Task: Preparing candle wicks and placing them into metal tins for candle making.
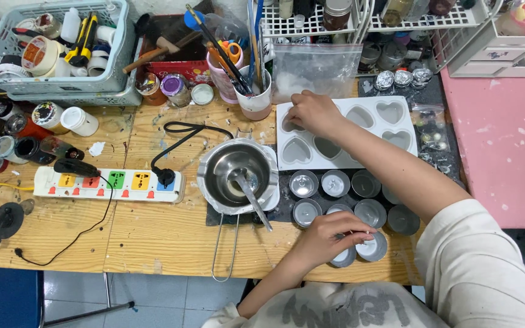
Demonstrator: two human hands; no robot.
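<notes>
Small metal cup stands at the table front edge; left hand fingers close on its rim. Thin, light, easily dented. Right hand fingers press into the white heart mould.

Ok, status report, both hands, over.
Left hand on small metal cups. Right hand over white heart mold. Melting pot alongside, not blocking.

Pot left of heart mould; cups before mould.
</notes>
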